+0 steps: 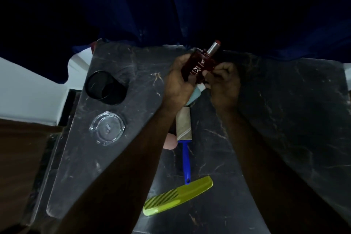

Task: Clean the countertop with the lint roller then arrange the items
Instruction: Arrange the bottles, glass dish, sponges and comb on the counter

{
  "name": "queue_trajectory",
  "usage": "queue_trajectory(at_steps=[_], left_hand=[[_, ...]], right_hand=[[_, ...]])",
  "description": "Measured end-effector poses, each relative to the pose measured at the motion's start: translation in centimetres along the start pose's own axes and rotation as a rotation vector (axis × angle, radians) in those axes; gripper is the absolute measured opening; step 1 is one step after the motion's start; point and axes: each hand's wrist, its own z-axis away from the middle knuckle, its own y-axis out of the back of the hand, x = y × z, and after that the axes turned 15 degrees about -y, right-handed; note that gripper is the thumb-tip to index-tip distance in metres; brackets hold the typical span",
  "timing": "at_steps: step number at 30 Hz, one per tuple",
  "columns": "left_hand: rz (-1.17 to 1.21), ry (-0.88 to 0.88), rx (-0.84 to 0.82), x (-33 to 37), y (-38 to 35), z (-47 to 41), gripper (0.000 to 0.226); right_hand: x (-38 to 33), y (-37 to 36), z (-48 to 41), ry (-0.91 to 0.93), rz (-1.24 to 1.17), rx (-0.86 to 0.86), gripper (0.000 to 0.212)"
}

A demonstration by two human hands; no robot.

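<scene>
Arranging step, by my read: your left hand (pixel 177 80) and right hand (pixel 223 79) both grip the red bottle (pixel 197 63) above the tabletop (pixel 275 119). Lint roller (pixel 183 126) lies below, near the comb (pixel 178 195). Next: set bottle upright, clear of the ashtray (pixel 107 130) and black cup (pixel 103 87).

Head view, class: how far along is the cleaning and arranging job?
Rolling looks finished: the blue-handled lint roller lies on the black marble countertop. In hand: both hands, left hand and right hand, hold the dark red perfume bottle. Left: placing it, maybe the yellow-green plastic comb.
</scene>
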Motion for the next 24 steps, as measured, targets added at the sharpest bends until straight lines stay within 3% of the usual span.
queue_trajectory(at_steps=[6,13,24], left_hand=[[0.056,0.017,0.254,-0.1,5.1,3.7,0.062],[0.12,0.079,0.38,-2.6,8.1,6.7,0.069],[0.125,0.135,0.417,-3.8,8.7,8.1,0.078]], right_hand=[[-0.1,-5.5,2.5,0.177,0.337,-0.194,0.054],[0.7,-10.0,4.9,0.247,0.566,-0.295,0.033],[2.3,-12.1,5.6,0.283,0.693,-0.295,0.037]])
